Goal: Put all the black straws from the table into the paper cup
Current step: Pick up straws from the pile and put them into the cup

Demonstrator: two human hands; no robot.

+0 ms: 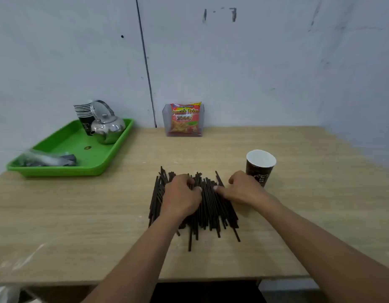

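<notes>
Under both hands: black straws [211,206] in 1 loose pile on the table [80,215]. My left hand [181,195] and right hand [243,189] curl onto it, thumbs nearly meeting; I judge this bunches them. Just beyond the right hand: paper cup [260,165], upright, open. Bare room beyond.

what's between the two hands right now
Black straws lying on the table fill the gap between left hand and right hand, seen in the head view.

black straws [207,206] piled flat, paper cup [260,166] upright (empty) — beside
</notes>
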